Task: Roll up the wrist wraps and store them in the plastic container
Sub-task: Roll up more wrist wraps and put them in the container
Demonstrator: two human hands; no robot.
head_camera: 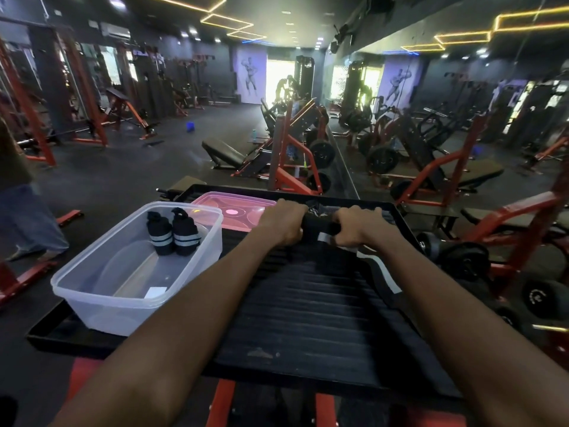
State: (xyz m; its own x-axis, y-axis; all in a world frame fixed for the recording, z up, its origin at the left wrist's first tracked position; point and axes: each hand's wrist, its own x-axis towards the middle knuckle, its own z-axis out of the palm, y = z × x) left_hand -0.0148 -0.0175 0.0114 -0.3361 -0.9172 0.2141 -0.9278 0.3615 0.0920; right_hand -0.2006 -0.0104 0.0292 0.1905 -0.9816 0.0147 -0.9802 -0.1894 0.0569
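Left hand (284, 221) and right hand (357, 226) both clamped on black wrist wrap with white stripe (320, 228), table's (308, 303) 12 o'clock; two rolled wraps (174, 231) inside clear plastic container (92, 300), 10 o'clock.

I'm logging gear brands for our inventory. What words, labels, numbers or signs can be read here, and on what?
None can be read.
White label in the plastic container: looks blank.
Weight plate at right: pale markings, too blurred.
Rolled wrist wraps: grey stripes only, no text.
Wall poster: a figure, no legible words.
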